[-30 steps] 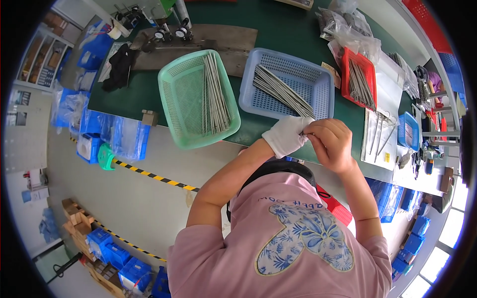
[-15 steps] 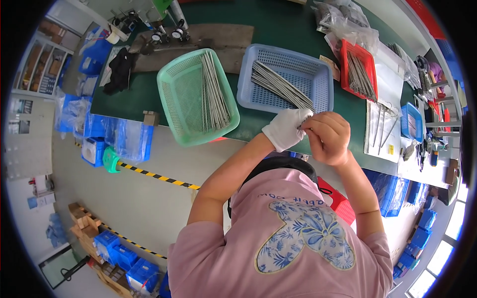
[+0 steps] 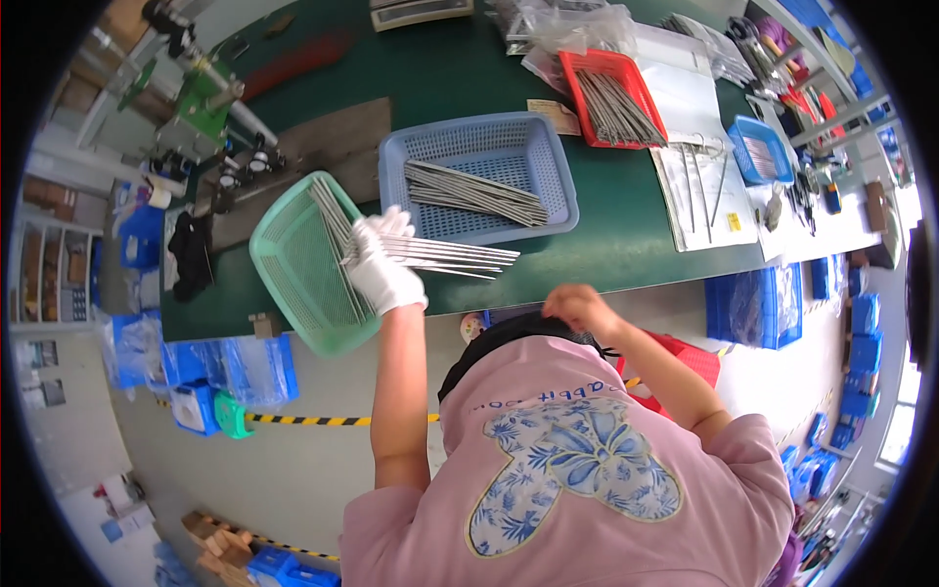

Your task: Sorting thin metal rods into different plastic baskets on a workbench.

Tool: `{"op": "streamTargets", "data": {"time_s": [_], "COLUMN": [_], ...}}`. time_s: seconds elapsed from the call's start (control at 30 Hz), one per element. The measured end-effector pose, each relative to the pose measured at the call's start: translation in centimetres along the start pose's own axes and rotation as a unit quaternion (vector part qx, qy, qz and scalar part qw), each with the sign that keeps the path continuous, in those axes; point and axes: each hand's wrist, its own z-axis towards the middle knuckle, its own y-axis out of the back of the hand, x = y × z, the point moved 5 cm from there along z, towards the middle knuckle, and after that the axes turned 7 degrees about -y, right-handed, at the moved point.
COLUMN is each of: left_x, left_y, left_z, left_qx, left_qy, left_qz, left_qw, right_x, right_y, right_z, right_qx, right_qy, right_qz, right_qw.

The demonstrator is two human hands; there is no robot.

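Over green basket (image 3: 289, 256): clasped rods (image 3: 460, 257) in gloved left hand (image 3: 383, 269)
Right hand (image 3: 584, 310): hung apart, bare, grip unclear

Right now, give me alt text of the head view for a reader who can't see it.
A white-gloved left hand holds thin grey metal rods at the right side of a light green plastic basket; the bare right hand is apart. On the dark green table, a blue plastic basket and red plastic basket contain more rods.

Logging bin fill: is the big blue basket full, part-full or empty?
Part-full: a bundle of metal rods lies inside the big blue basket, while plenty of its perforated floor shows bare.
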Motion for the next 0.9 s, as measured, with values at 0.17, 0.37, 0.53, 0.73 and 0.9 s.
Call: {"op": "streamTargets", "data": {"time_s": [0.17, 0.37, 0.53, 0.73, 0.9], "left_x": [-0.3, 2.6, 8.1, 10.8, 2.2], "left_y": [1.9, 3.2, 5.6, 7.7, 3.6], "left_z": [-1.4, -5.3, -6.4, -9.0, -8.3], "left_qx": [-0.036, -0.064, 0.004, -0.027, 0.305], "left_qy": [0.132, 0.231, 0.368, 0.578, 0.085], "left_qz": [-0.106, -0.188, -0.368, -0.07, 0.167], "left_qw": [0.985, 0.953, 0.854, 0.813, 0.934], "right_x": [1.5, 6.8, 8.1, 10.0, 10.6], "right_y": [-4.8, -4.6, -4.3, -6.4, -6.4], "right_z": [2.7, 0.6, 1.3, 3.3, 4.2], "right_qx": [0.008, -0.036, -0.041, -0.056, -0.011], "right_qy": [0.165, 0.307, 0.359, 0.4, 0.394], "right_qz": [-0.055, 0.058, 0.0, -0.379, -0.444], "right_qw": [0.985, 0.949, 0.932, 0.833, 0.804]}}
